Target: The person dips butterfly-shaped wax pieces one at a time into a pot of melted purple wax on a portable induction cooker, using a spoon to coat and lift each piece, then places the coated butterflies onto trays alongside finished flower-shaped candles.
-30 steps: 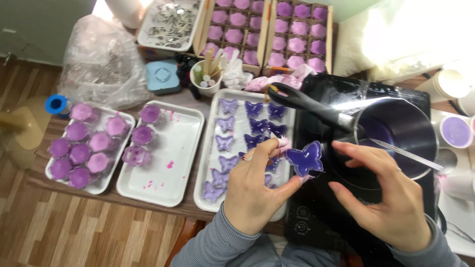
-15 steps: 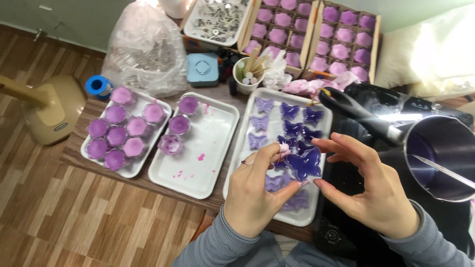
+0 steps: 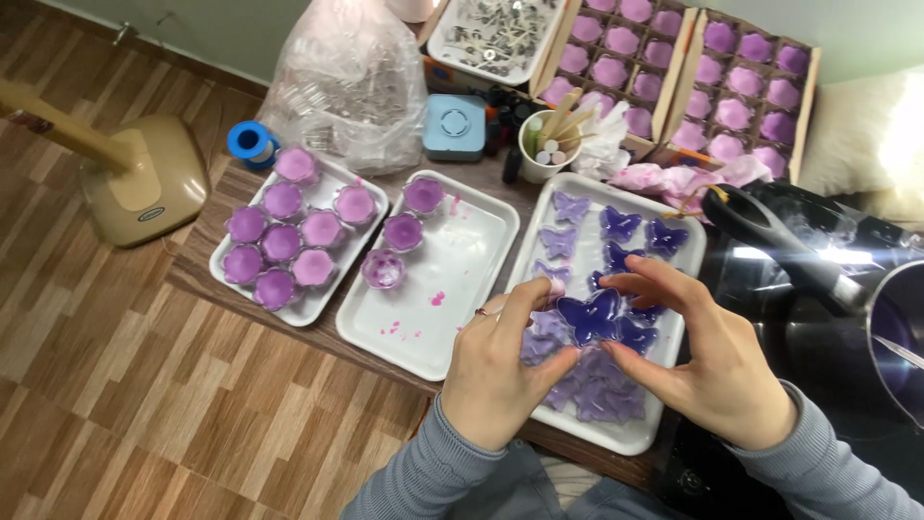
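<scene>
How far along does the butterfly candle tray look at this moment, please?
Done: several butterfly candles already sit on the right tray. In hand: the left hand and right hand hold a dark purple butterfly candle over it. Left: the middle tray holds three cups.

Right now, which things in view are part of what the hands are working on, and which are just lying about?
In hand:
left hand and right hand hold a dark purple butterfly mould
white tray of butterfly moulds beneath them

Lying about:
tray of purple flower cups
middle tray
blue tape roll
plastic bag
saucepan
</scene>
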